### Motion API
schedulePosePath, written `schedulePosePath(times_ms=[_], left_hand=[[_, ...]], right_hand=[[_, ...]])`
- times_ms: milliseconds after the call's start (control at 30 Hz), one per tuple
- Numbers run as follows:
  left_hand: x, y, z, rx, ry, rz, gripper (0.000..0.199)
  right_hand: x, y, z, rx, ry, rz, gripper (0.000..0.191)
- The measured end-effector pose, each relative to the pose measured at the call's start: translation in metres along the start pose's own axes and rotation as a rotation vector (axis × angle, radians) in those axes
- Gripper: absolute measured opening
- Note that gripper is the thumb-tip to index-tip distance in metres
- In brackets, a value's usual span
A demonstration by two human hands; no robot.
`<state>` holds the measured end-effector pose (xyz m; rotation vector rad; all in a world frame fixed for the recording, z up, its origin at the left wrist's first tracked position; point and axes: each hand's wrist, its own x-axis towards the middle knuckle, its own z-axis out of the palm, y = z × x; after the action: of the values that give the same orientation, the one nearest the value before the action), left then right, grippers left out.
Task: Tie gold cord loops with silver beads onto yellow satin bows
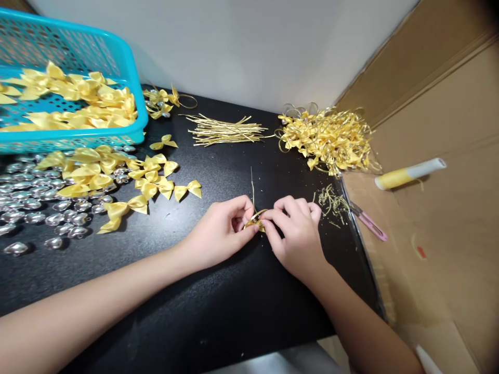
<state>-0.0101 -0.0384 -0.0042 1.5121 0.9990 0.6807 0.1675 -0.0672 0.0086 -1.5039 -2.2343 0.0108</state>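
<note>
Between my two hands, just above the black table [234, 291], is a small yellow ribbon bow [262, 227] with a loop of gold cord [257, 213]. One thin end of the cord sticks up away from me. My left hand [230, 223] pinches the loop and bow from the left, thumb against curled fingers. From the right, my right hand [294, 231] pinches the same piece with thumb and forefinger, its other fingers bent. The fingertips hide most of the bow.
A turquoise basket [138, 98] of yellow bows stands back left, with loose bows [120, 210] and silver teardrop beads [80, 232] before it. Gold cords [226, 130] lie behind my hands. Finished-looking looped bows [327, 137], cord scraps [333, 202] and a pink-handled tool [370, 224] are right.
</note>
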Motion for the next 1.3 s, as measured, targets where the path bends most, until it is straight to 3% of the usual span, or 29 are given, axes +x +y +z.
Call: schedulePosePath(times_ms=[100, 333, 467, 600, 700, 833, 933, 1033, 1133, 1300], left_hand=[[0.001, -0.001, -0.001, -0.034, 0.012, -0.027, 0.021], [0.008, 0.001, -0.005, -0.273, 0.055, -0.104, 0.029], [0.014, 0.004, -0.016, -0.366, 0.141, -0.189, 0.034], [0.022, 0.002, -0.034, -0.414, 0.258, -0.171, 0.035], [0.028, 0.002, -0.045, -0.5, 0.327, -0.12, 0.033], [0.031, 0.004, -0.053, -0.588, 0.375, -0.122, 0.029], [0.03, 0.005, -0.053, -0.627, 0.362, -0.111, 0.025], [0.028, 0.004, -0.049, -0.67, 0.32, -0.093, 0.023], [0.026, 0.002, -0.043, -0.698, 0.27, -0.105, 0.024], [0.023, 0.002, -0.035, -0.667, 0.233, -0.142, 0.032]], right_hand=[[-0.001, -0.006, -0.004, 0.041, -0.023, 0.021, 0.014], [-0.003, -0.007, -0.024, 0.523, -0.345, 0.059, 0.018], [-0.003, 0.001, -0.032, 0.777, -0.405, 0.07, 0.025], [-0.004, 0.008, -0.035, 0.806, -0.419, 0.116, 0.031], [-0.004, 0.012, -0.029, 0.786, -0.36, 0.228, 0.034], [-0.004, 0.02, -0.014, 0.859, -0.187, 0.504, 0.029], [-0.002, 0.026, -0.003, 1.062, -0.019, 0.732, 0.024], [0.001, 0.034, 0.005, 1.294, 0.248, 0.901, 0.025], [0.003, 0.04, 0.01, 1.424, 0.439, 0.947, 0.022], [0.004, 0.049, 0.006, 1.511, 0.501, 0.908, 0.033]])
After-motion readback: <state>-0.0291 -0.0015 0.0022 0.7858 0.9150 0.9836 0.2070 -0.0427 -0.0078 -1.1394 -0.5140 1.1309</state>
